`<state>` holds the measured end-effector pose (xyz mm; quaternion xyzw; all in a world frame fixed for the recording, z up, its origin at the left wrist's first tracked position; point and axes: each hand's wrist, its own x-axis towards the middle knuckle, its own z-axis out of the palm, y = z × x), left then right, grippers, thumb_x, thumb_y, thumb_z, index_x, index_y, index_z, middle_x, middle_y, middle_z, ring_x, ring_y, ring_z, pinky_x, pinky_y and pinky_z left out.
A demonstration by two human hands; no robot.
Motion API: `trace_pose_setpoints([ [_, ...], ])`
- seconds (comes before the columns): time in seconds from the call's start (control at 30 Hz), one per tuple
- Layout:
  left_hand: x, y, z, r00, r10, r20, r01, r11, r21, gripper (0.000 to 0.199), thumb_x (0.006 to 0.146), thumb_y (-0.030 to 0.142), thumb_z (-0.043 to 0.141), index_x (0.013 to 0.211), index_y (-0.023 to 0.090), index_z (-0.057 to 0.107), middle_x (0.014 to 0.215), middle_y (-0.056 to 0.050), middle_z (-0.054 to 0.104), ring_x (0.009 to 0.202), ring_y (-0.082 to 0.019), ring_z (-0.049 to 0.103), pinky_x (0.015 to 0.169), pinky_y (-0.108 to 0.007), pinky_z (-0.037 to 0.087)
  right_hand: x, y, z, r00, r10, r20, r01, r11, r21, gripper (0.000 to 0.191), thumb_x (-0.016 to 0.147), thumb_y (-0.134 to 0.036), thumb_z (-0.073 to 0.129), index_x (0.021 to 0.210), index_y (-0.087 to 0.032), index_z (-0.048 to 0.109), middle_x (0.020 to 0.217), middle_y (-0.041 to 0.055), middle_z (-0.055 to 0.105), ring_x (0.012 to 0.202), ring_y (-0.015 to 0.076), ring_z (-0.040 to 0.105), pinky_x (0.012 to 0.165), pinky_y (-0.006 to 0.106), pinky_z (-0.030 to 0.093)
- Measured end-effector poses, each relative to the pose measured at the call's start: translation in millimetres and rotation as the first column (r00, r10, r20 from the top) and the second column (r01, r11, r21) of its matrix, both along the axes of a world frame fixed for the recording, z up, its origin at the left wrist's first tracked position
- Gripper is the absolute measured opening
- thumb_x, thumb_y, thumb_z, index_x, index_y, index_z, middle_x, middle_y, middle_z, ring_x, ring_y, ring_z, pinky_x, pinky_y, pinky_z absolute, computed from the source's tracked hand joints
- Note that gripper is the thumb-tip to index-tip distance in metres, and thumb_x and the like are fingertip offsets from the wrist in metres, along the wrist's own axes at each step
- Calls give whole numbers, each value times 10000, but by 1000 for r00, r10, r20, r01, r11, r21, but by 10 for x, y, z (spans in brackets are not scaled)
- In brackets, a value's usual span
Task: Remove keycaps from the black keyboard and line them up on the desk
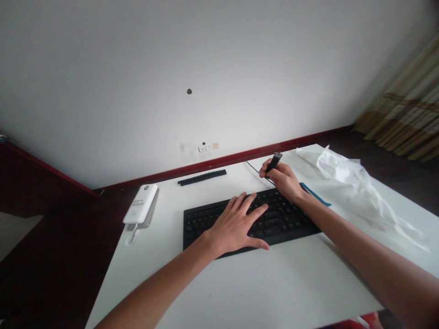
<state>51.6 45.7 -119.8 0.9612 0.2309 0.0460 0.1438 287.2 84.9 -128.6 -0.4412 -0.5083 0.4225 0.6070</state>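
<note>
Your left hand (236,224) lies with fingers spread on the keyboard (276,220); your right hand (284,179) pinches a black stick (274,162) near the keyboard's far edge.

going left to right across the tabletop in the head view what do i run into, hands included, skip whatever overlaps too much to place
White device with a cable loop, black strip, left hand, right hand, crumpled white wrapping

Matt plastic keyboard (276,217), smooth tabletop (274,276)
</note>
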Motion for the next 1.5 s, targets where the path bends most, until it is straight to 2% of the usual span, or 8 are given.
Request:
trace_pose_setpoints([
  [0.1, 155, 9, -62, 1000, 11, 18, -12, 998, 62, 1013, 787, 840, 582, 1595, 277, 344, 1645, -177, 298, 1523, -424, 260, 1229, -603, 250, -135, -42, 9, 970, 73, -232, -71, 997, 16, 152, 693, -144, 612, 819, -220, 650, 709, -10, 532, 662, 159, 473, 677, 313, 406],
  [0.27, 328, 18, -98, 990, 52, 133, -64, 994, 85, 858, 769, 743, 716, 1444, 242, 547, 1385, -162, 505, 1323, -349, 478, 1152, -504, 398, -276, -104, 5, 950, 56, -307, -62, 998, -12, 144, 746, -157, 646, 853, -218, 721, 747, 2, 527, 715, 165, 463, 703, 313, 416],
  [0.47, 363, 22, -199, 967, 103, 235, -111, 994, 23, 816, 713, 734, 774, 1354, 254, 618, 1347, -144, 495, 1285, -347, 471, 1136, -523, 408, -329, -120, -27, 891, -20, -453, -68, 982, -176, 48, 795, -234, 677, 762, -203, 694, 683, -20, 421, 671, 148, 407, 674, 291, 448],
  [0.63, 340, 29, -252, 956, 107, 273, -112, 994, 4, 817, 709, 729, 781, 1354, 254, 618, 1389, -152, 474, 1313, -350, 458, 1148, -528, 398, -329, -147, 51, 890, -35, -454, -25, 992, -124, 116, 823, -252, 682, 721, -199, 669, 663, -23, 387, 651, 143, 377, 646, 279, 436],
  [0.8, 345, 32, -254, 960, 84, 267, -97, 995, 36, 830, 722, 754, 750, 1355, 235, 612, 1389, -171, 475, 1314, -359, 460, 1140, -535, 402, -350, -189, 122, 895, -67, -441, -13, 985, -174, 197, 848, -291, 676, 683, -201, 618, 651, -23, 371, 632, 144, 357, 608, 281, 418],
  [1.0, 346, 33, -249, 959, 83, 270, -100, 994, 51, 821, 723, 767, 738, 1343, 243, 615, 1377, -161, 490, 1297, -352, 472, 1135, -531, 406, -439, -222, 135, 886, -58, -460, -35, 981, -191, 275, 829, -264, 689, 628, -208, 510, 651, -29, 345, 614, 137, 322, 571, 272, 391],
  [1.17, 343, 31, -258, 957, 78, 279, -99, 993, 61, 815, 728, 767, 735, 1346, 250, 610, 1378, -158, 499, 1293, -355, 478, 1129, -537, 408, -462, -225, 139, 896, -117, -428, 35, 980, -196, 281, 814, -265, 722, 658, -211, 494, 658, -32, 357, 611, 129, 329, 532, 257, 349],
  [1.5, 340, 34, -273, 958, 63, 278, -93, 991, 94, 820, 744, 793, 697, 1348, 245, 606, 1379, -169, 502, 1300, -358, 479, 1128, -542, 407, -472, -249, 104, 942, -84, -324, 15, 978, -210, 356, 856, -398, 754, 710, -223, 480, 660, -33, 405, 596, 126, 375, 516, 264, 380],
])
